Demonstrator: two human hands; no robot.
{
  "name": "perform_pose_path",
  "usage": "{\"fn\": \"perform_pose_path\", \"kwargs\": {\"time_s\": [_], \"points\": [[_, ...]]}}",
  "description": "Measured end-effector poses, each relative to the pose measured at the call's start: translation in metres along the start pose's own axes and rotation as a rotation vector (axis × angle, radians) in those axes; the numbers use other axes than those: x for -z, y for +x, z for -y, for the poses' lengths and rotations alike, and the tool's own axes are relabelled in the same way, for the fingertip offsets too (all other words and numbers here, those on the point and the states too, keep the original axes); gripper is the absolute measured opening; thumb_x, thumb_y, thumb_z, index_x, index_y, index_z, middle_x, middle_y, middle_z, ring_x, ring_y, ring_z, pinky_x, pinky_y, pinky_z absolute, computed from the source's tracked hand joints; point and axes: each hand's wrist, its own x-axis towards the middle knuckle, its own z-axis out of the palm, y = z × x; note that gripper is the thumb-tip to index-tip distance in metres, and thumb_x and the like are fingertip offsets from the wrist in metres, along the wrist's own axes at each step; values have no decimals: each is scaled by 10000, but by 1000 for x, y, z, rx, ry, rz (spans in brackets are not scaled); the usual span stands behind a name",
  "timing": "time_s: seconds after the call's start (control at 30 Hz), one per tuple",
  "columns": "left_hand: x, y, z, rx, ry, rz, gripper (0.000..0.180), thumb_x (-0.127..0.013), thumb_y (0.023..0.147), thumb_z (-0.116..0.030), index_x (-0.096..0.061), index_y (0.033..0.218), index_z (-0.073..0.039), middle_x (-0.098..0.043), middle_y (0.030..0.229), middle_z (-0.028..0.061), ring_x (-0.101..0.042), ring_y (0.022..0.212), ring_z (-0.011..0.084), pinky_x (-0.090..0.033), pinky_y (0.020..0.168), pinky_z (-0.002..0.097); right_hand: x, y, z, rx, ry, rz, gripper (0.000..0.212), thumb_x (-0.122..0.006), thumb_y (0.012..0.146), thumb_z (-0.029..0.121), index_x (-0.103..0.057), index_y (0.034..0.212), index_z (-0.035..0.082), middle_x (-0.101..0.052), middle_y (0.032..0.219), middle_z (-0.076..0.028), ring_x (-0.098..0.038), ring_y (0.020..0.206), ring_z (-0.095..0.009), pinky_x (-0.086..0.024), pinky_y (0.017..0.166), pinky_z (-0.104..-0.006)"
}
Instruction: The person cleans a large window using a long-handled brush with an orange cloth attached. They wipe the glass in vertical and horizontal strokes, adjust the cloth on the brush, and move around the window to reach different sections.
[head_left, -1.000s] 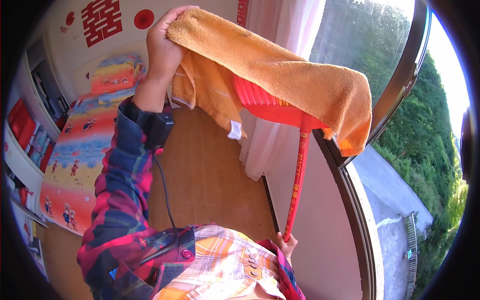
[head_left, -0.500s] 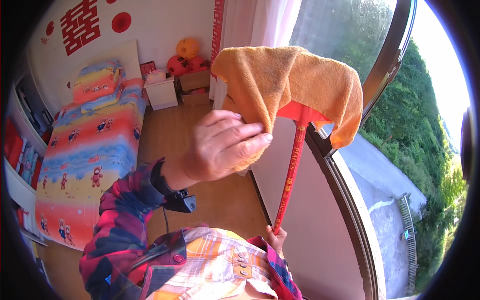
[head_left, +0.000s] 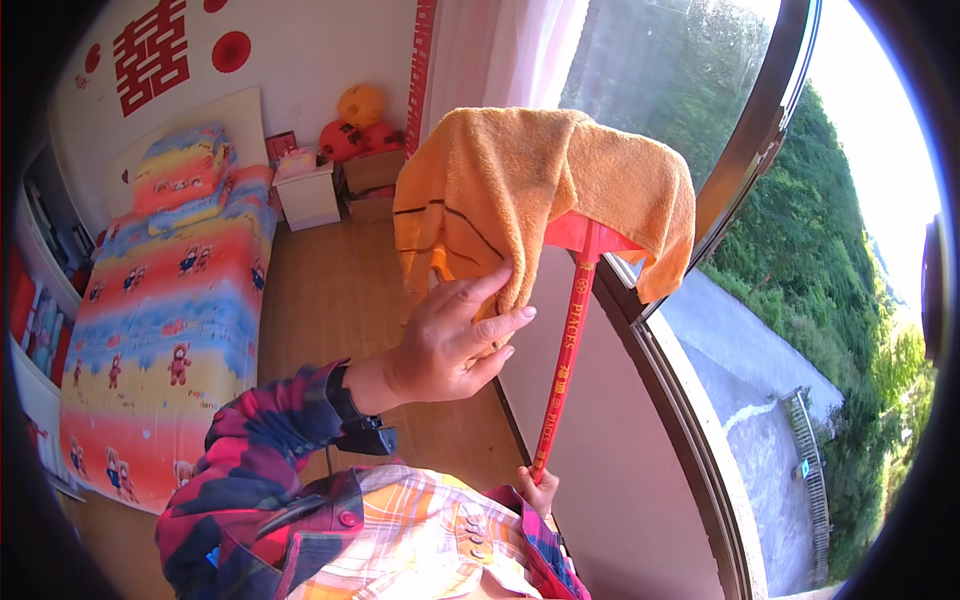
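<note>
An orange towel (head_left: 520, 160) with dark stripes near one end hangs over the red head (head_left: 572, 232) of a long pole. Most of that head is hidden, so its exact kind does not show. My left hand (head_left: 450, 345), raised in the middle, has its fingers about a hanging fold of the towel just left of the pole. Lower down, my right hand (head_left: 538, 490) is wrapped round the lower visible part of the red pole (head_left: 568, 365), which carries yellow lettering. The pole slants upward, its covered head close to the window.
A dark-framed window (head_left: 690, 425) stands open on my right, with a paved yard and trees outside. A pale wall (head_left: 610, 440) runs below it. At the left are a bed (head_left: 165, 340) with a colourful cover and a white nightstand (head_left: 307, 200). A pink curtain (head_left: 490, 60) hangs behind the towel.
The towel and pole head have shifted slightly left and down in the view. My left hand has lowered and turned along the towel's fold, and the dark stripes now show.
</note>
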Motion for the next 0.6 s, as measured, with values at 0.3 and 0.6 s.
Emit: {"fn": "perform_pose_path", "kwargs": {"time_s": [0.3,0.6], "points": [[12,-29,14,236,-453,247,572,-729,798,-119,-514,1327,-83,-408,1451,200,-453,1313,330,-371,1084,401,-16,16,27,-22,64,60,251,-710,870,164,-584,705,22,-497,524,32,-434,410,-58,-301,384,-229],[43,-92,89,521,-511,-8,252,-690,859,-85,-642,1104,-52,-638,1106,92,-627,1008,204,-492,871,306,-62,70,101,236,75,-145,195,-629,887,85,-571,712,21,-489,499,21,-460,409,-64,-342,393,-210]]}}
